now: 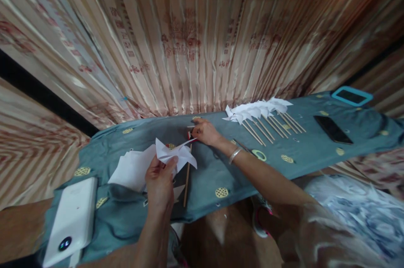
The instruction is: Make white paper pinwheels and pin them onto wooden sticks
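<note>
My left hand (160, 184) pinches a folded white paper pinwheel (185, 159) between thumb and fingers, above the cloth. To its right, my right hand (206, 132) reaches down with bent fingers at a small red and dark container (190, 136). Whatever its fingertips may hold is hidden or too small to make out. A thin wooden stick (187, 181) lies on the cloth just below the pinwheel, its upper end near the container. Left of my left hand, a stack of white paper sheets (131, 171) is partly covered by that hand.
Several white pinwheels on sticks (257, 111) lie in a row at the back right. A green-handled tool (259, 155), dark phone (333, 129) and blue-framed device (352, 96) are on the green cloth (252, 179). A white device (75, 211) sits front left; a curtain (189, 70) hangs behind.
</note>
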`<state>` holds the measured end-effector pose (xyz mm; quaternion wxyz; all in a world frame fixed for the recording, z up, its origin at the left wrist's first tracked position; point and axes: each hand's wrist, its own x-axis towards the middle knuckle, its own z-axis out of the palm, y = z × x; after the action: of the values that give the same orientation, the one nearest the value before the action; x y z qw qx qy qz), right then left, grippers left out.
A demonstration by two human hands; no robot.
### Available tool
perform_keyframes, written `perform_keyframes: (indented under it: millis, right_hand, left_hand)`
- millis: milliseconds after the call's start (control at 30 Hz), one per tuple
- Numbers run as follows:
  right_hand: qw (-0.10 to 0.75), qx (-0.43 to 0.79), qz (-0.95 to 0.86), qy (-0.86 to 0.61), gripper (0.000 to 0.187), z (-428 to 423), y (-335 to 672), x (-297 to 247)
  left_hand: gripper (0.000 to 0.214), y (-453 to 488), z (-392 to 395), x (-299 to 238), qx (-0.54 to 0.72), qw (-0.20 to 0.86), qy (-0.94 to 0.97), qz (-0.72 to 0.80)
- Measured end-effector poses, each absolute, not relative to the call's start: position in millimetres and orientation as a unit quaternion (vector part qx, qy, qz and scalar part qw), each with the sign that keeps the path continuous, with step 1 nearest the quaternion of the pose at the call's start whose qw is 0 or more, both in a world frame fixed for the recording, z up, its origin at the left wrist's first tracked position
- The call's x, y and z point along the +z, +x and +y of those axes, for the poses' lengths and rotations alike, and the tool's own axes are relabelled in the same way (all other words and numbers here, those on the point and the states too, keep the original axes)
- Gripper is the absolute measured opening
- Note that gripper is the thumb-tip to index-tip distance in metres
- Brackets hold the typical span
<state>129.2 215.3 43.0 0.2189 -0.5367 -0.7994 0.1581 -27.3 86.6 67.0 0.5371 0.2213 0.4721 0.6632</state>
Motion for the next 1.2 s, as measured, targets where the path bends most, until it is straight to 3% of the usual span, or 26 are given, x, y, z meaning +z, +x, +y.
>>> perform_keyframes:
  millis: [300,467,633,1200]
  right_hand:
    - [0.340,0.166,-0.747,-0.547,0.008,123.8,178.8,40.6]
    - [0.297,0.075,-0.787,-0.536,0.014,54.4,212.0,19.0]
    - [0.276,0.053,-0.796,-0.536,0.015,41.8,223.0,8.8]
    - [0.337,0.221,-0.710,-0.578,0.015,36.7,240.4,12.3]
  left_hand:
    - [0.038,-19.6,85.9,69.0,0.658,0.529,0.224,0.486]
    - [0.039,-2.3,81.0,63.9,0.632,0.555,0.250,0.480]
    - [0.040,9.7,78.8,61.3,0.622,0.558,0.259,0.484]
    - [0.036,30.2,80.7,47.8,0.610,0.561,0.311,0.466]
